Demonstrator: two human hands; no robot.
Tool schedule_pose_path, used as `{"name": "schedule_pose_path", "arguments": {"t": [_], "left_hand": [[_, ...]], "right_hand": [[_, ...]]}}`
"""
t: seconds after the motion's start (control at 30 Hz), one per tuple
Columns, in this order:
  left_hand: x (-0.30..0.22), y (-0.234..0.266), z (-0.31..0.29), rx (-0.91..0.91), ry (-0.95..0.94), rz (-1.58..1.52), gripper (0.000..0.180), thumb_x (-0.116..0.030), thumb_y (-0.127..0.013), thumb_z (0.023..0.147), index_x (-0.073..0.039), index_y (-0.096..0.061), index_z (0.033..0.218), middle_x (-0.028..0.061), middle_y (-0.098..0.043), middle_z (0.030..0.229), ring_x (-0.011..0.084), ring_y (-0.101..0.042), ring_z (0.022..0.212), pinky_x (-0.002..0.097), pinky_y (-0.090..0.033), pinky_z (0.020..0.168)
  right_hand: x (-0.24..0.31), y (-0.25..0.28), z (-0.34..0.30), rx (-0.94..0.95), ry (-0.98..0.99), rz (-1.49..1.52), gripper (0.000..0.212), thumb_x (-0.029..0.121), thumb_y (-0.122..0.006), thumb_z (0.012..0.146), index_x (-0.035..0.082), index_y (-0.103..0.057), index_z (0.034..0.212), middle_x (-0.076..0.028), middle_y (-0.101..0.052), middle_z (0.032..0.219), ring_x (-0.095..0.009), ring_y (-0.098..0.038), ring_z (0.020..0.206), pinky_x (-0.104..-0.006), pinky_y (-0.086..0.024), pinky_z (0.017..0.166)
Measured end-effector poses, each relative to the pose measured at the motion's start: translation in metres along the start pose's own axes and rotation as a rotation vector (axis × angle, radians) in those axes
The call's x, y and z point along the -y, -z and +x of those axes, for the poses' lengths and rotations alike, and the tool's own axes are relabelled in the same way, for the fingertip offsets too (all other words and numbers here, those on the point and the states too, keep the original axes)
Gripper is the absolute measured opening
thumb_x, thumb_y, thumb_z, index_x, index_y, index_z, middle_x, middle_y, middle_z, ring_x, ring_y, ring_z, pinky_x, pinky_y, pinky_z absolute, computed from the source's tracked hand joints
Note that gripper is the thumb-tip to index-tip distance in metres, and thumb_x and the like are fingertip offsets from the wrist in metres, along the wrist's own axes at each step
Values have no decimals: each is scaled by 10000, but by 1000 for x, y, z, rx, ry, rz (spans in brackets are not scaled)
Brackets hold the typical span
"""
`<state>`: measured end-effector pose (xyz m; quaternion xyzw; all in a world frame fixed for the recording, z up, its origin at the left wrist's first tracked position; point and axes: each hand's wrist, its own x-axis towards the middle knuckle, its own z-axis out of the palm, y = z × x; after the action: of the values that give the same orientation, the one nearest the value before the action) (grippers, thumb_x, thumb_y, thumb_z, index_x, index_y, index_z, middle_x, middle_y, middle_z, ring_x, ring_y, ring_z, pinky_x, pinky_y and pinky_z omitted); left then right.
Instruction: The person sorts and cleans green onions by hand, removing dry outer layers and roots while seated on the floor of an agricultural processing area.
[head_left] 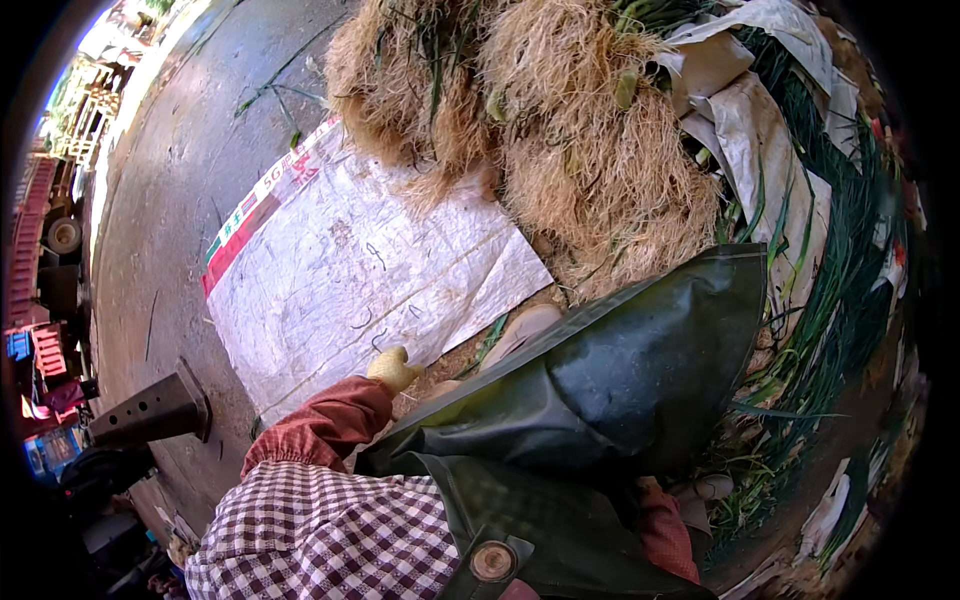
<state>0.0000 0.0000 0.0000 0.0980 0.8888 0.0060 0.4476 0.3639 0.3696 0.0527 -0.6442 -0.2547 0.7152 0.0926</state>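
My left hand (pixel 395 371), in a pale yellow glove, is at the near edge of a flattened white woven sack (pixel 330 260) with a red printed border. Its fingers look curled; whether they pinch the sack cannot be made out. Beyond the sack lie large bundles of leafy green stalks, their thick straw-coloured roots (pixel 600 150) turned toward me and partly over its far edge. A dark green waterproof apron (pixel 600 370) spreads across my lap. On the right only my reddish sleeve (pixel 668 532) shows beside the apron; the right hand is hidden.
Long green leaves (pixel 845 290) and crumpled whitish sheeting (pixel 765 160) lie along the right. A brown metal beam with holes (pixel 150 408) stands at the left on the grey concrete floor (pixel 160 270). Further left are red crates (pixel 48 350) and a small wheel (pixel 65 236).
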Motion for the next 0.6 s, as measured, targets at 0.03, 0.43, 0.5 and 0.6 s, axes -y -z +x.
{"name": "schedule_pose_path", "arguments": {"t": [0.03,0.43,0.5,0.6], "left_hand": [[4,-2,0,-95,-105,104,667,-430,-698,659,-24,-516,1156,188,-510,1173,310,-475,1098,372,-370,923],[-21,3,46,-370,-217,76,832,-556,-545,740,-153,-218,1391,170,-109,1448,406,-68,1322,576,-76,1030],[-27,19,60,-479,-251,29,811,-559,-519,757,-157,-215,1392,171,-109,1448,406,-67,1322,591,-69,1022],[-24,44,93,-380,-87,-33,799,-596,-479,767,-242,-157,1407,129,-26,1470,380,1,1337,675,-51,964]], "right_hand": [[11,-7,-4,0,37,21,226,243,-567,825,63,-575,961,-90,-614,845,-216,-581,709,-326,-472,613],[72,-55,-83,-215,392,-926,69,92,-507,795,37,-543,816,-32,-565,696,-117,-513,604,-243,-419,556],[67,-48,-80,-235,359,-948,63,98,-519,800,41,-544,803,-33,-584,686,-108,-504,575,-240,-411,532],[61,-36,-77,-301,322,-914,93,98,-526,804,36,-564,863,-40,-596,742,-118,-550,621,-238,-433,549]]}}
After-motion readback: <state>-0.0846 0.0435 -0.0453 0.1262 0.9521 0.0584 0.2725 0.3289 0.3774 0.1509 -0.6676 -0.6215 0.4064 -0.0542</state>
